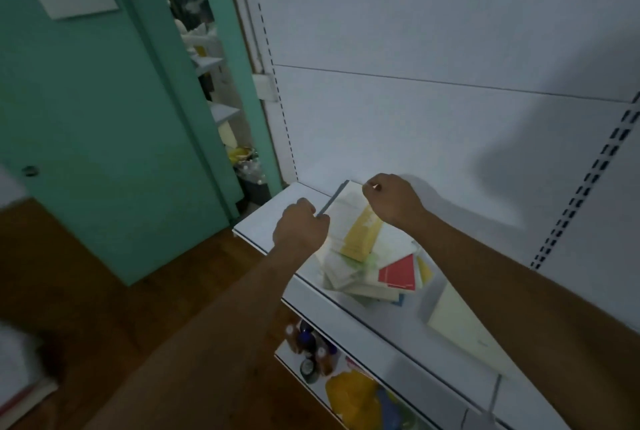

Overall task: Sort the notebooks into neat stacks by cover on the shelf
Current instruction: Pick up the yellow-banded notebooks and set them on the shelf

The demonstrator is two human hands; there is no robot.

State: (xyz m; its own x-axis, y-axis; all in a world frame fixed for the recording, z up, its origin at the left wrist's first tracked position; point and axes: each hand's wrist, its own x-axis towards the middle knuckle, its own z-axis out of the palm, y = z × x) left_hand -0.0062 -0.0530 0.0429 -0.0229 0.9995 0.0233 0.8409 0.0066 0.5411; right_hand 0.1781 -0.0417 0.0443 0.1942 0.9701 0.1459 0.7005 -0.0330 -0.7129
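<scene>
A white notebook with a yellow band and grey spine (353, 218) is held over the white shelf (270, 218). My left hand (300, 227) grips its near left edge. My right hand (393, 199) pinches its far corner. Under it lies a messy pile of notebooks (360, 279), with a red-covered one (398, 273) showing on the right. A pale yellow notebook (460, 322) lies apart, further right on the shelf.
The shelf's white back panel (433, 117) rises behind, with slotted uprights. A lower shelf holds bottles (308, 343) and a yellow bag (353, 398). A green door (104, 117) and wood floor (138, 308) are to the left.
</scene>
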